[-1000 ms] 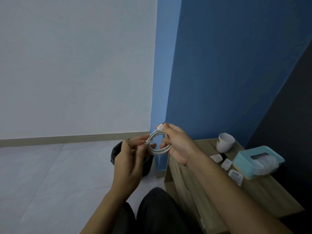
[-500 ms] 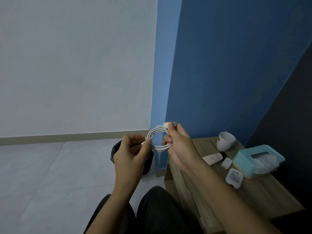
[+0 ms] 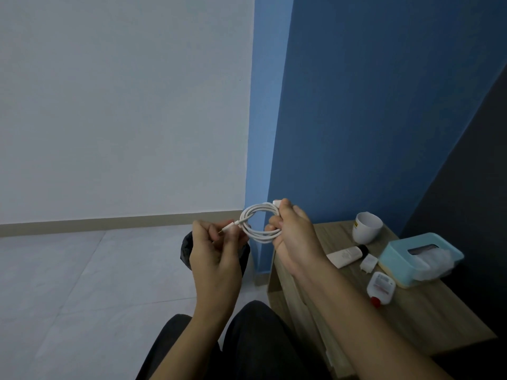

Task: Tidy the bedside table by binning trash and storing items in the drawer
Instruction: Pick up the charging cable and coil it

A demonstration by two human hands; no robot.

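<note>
White coiled cable [image 3: 258, 223] is held in air beside the bedside table [image 3: 411, 311]. The right hand [image 3: 290, 237] grips the loop and the left hand [image 3: 216, 248] pinches the plug end. I cannot read the yellow label on the mug [image 3: 367, 227].

The cable [image 3: 260, 238] looks like smooth white plastic with a soft sheen, and a small brassy metal tip shows at one plug. The table [image 3: 428, 319] has a matt, light brown wood-grain top with fine streaks. The cup [image 3: 367, 229] is white and glossy, like glazed ceramic. The box [image 3: 397, 250] is smooth teal plastic, and the tissue [image 3: 436, 260] in it is soft, crumpled white paper. The tube [image 3: 344, 256] and bottle [image 3: 381, 285] look like matt white plastic. The bin [image 3: 186, 248] has a shiny black plastic liner. The floor [image 3: 68, 283] is smooth pale tile. The walls [image 3: 370, 105] are matt paint. The trousers [image 3: 255, 341] are dark matt cloth.
</note>
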